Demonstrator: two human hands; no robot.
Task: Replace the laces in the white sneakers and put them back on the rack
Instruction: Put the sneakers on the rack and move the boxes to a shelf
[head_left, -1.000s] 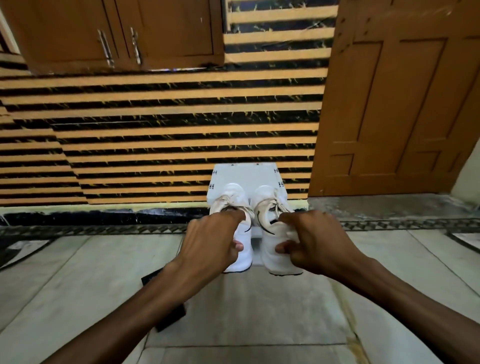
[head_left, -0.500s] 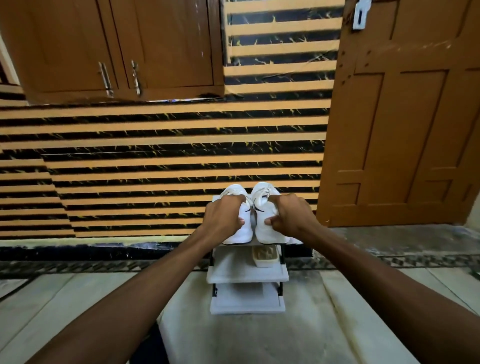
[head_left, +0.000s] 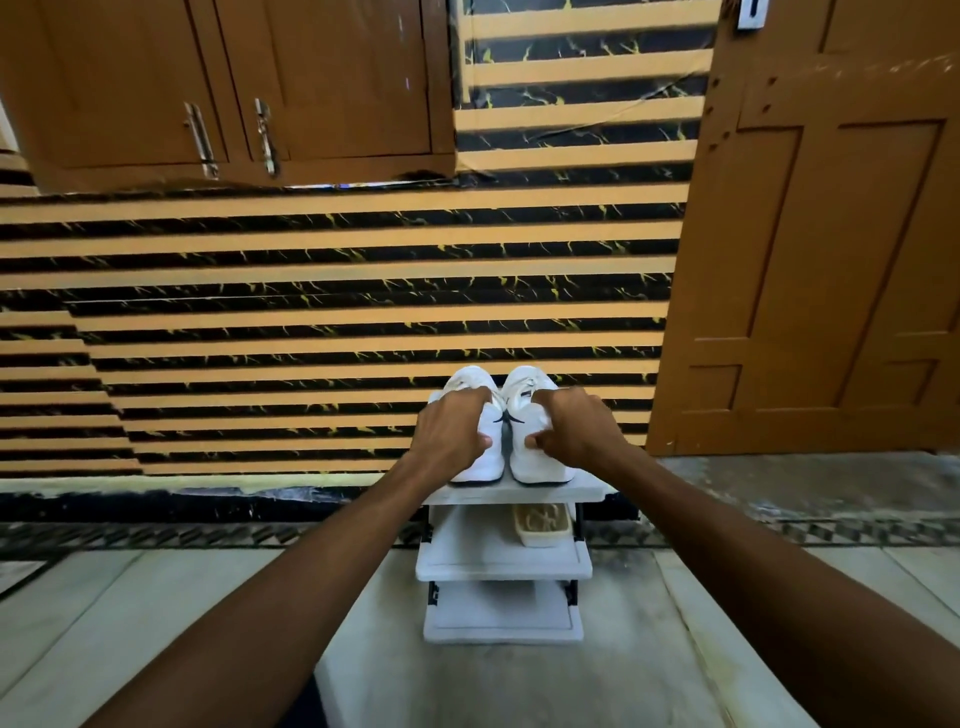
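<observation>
Two white sneakers stand side by side, heels toward me, on the top shelf of a small white rack (head_left: 592, 492) against the striped wall. My left hand (head_left: 453, 431) grips the left sneaker (head_left: 488, 457) at its collar. The collar of the right sneaker (head_left: 535, 462) is held by my right hand (head_left: 576, 431). Both soles rest on the shelf. White laces show at the front of each shoe, partly hidden by my fingers.
A small beige tray (head_left: 542, 525) sits on the rack's middle shelf; the bottom shelf (head_left: 501, 616) holds nothing. A brown door (head_left: 831, 260) stands at the right, brown cabinets (head_left: 234, 88) hang upper left. Pale tiled floor (head_left: 130, 623) spreads around the rack.
I carried both sneakers forward from above the floor and set them on the rack's top shelf. My arms have stretched out and the view has tilted up.
</observation>
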